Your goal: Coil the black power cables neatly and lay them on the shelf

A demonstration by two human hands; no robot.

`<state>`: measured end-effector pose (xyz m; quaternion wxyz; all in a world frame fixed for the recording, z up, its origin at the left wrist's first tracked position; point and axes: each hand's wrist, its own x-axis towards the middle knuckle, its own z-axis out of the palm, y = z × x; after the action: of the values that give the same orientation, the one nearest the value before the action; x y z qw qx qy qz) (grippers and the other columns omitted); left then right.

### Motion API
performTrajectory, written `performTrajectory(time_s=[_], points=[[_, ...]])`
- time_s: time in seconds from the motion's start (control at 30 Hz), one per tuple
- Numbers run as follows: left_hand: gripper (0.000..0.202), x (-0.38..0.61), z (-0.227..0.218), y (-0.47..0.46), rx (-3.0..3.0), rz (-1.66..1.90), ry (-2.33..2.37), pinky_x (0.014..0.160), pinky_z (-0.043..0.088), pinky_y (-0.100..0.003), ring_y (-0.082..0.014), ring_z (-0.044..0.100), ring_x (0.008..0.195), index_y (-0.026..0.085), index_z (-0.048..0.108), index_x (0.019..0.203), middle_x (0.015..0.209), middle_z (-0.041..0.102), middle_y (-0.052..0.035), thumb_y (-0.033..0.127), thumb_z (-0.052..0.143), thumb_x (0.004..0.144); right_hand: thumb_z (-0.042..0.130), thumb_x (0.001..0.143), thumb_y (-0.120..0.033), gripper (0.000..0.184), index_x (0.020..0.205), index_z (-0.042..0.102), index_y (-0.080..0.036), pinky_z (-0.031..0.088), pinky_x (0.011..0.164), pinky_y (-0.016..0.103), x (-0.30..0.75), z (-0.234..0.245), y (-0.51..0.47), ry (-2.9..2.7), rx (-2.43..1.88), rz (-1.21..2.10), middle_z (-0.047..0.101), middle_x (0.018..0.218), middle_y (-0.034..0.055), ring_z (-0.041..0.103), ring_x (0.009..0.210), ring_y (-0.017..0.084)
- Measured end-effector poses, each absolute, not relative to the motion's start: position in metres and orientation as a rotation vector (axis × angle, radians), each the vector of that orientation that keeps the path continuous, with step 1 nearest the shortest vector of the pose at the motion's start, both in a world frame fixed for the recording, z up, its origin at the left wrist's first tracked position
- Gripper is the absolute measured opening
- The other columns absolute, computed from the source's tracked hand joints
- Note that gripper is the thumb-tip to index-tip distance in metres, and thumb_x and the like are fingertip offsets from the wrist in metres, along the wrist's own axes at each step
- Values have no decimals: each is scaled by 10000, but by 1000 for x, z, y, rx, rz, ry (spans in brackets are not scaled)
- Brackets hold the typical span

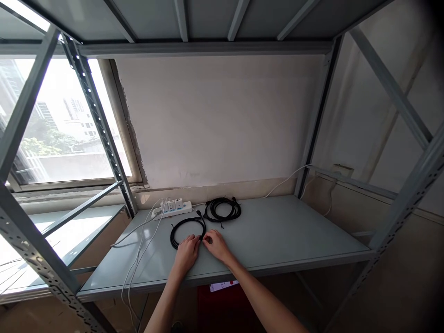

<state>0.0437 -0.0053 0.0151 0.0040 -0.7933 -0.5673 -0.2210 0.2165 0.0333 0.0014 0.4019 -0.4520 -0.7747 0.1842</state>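
Pinching coiled cable (185, 230) | both hands: left hand (188, 253), right hand (217, 245) | shelf (284, 236)

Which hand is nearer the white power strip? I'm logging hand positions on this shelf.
Left. The left hand lies in front of the white power strip, on the near black cable coil. The right hand sits further right, at the coil's right edge.
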Motion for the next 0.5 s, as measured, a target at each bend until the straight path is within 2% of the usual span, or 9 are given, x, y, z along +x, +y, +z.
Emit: performTrajectory(time_s=[0.13,0.3,0.5], points=[[392,44,18,-7,-2474,-690,-1780,862,465,-314,-232,652,1031,220,643,1276,1074,683,-99,256,322,1055,641,909,-204,76,888,713,-218,415,858,305,215,3,32,-2014,-1197,425,687,925,39,603,956,207],[391,45,18,-7,-2466,-656,-1788,853,465,-316,-236,651,1021,219,648,1266,1041,681,-92,255,322,1054,531,978,-206,220,854,713,-217,413,851,302,216,6,31,-2040,-1198,440,691,943,52,597,973,205],[395,45,18,-7,-2472,-671,-1770,841,456,-307,-236,651,1021,222,651,1260,1038,678,-86,264,314,1058,584,927,-169,169,832,714,-218,425,842,307,215,5,32,-1988,-1208,466,687,899,46,607,947,212]])
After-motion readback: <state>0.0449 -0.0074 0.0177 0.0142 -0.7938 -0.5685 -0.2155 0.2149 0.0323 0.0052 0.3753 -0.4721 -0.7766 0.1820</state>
